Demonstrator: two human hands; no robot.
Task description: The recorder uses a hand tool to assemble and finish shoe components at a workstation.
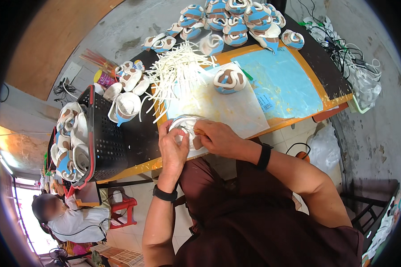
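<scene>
Shoe upper lies at the table's near edge, clasped by both hands. Left to right: black basket; left hand, closed on the upper; right hand, pinching it from above; blue mat.

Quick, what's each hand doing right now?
Left hand: fingers closed on the white shoe upper at the table edge.
Right hand: fingers closed on the same shoe upper, pinching something too small to tell.
</scene>
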